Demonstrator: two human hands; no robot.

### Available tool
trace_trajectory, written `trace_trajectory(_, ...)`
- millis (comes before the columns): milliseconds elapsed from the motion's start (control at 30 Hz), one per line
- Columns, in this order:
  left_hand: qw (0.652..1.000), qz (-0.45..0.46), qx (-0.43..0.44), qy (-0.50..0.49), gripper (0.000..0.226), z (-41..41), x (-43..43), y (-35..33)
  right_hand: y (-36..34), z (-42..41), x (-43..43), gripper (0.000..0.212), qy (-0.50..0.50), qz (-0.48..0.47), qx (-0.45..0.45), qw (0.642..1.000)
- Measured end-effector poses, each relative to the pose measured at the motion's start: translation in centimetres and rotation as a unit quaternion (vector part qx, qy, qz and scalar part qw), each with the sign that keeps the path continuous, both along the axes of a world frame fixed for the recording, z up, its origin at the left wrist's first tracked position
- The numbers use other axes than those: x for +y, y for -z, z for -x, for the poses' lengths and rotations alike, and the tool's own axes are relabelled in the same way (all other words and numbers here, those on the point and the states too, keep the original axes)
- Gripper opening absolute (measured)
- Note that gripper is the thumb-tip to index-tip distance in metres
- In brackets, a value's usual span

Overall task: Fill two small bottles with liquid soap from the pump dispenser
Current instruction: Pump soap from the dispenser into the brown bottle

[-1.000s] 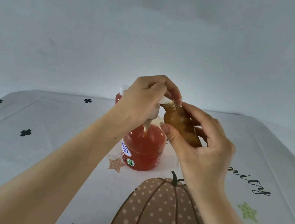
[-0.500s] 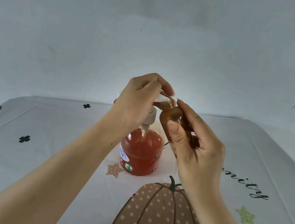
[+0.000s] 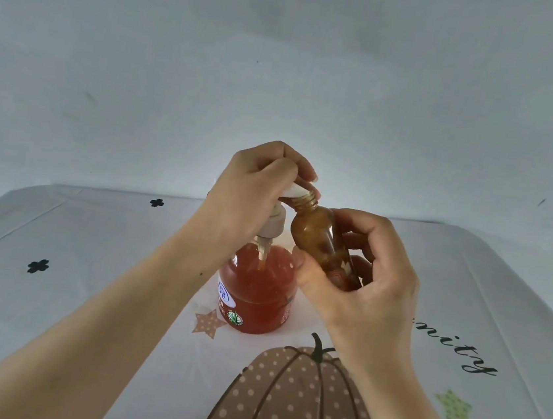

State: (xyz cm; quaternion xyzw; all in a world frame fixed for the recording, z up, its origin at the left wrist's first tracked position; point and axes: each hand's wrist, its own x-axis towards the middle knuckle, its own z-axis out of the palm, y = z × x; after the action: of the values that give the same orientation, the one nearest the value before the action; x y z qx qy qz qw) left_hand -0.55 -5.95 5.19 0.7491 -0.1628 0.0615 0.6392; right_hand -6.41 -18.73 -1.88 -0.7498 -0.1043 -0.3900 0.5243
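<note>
- Here, on the left side of the white tablecloth (image 3: pixel 86 291), small black clover marks (image 3: pixel 37 266) are printed, well apart from each other.
- The left hand (image 3: pixel 256 193) reaches in from the near left, above the table. Its fingers are curled over the white pump head (image 3: pixel 293 191) and grip it from above.
- The pump dispenser (image 3: pixel 258 293) stands upright on the cloth at the centre, under that hand. Its clear body holds red-orange liquid soap, and a label sits on its left front.
- A dotted brown star print (image 3: pixel 209 322) lies just beside the dispenser's base on the near left. A large dotted pumpkin print (image 3: pixel 288 400) fills the near centre of the cloth.
- The small bottle (image 3: pixel 319 245) is amber-brown, held in the air just right of the dispenser. It tilts with its open threaded neck up and to the left, touching the tip of the pump spout. How full it is cannot be told.
- The right hand (image 3: pixel 363 281) holds that bottle by its lower body, with the thumb on the near side and the fingers curled round the far side.
- Farther right, black script lettering (image 3: pixel 459 347) runs across the cloth, with a green star print (image 3: pixel 454 407) nearer.
- A plain pale wall (image 3: pixel 284 72) stands behind the table.
</note>
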Motion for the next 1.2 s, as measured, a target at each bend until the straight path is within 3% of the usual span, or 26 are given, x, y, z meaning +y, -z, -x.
trace_trajectory(633, 0.998, -0.048, 0.003, 0.028, 0.02, 0.2, 0.0, 0.3, 0.4, 0.3, 0.4, 0.042, 0.027, -0.023, 0.029, 0.999)
trace_trajectory(967, 0.996, 0.078, 0.034, -0.018, 0.022, 0.9, -0.4, -0.2, 0.2, 0.1, 0.2, 0.048, 0.067, 0.015, -0.054, 0.996)
trace_trajectory(1200, 0.995, 0.091, 0.033, -0.022, 0.026, 1.2, -0.6, -0.3, 0.3, 0.0, 0.0, 0.048, 0.073, 0.032, -0.065, 0.995)
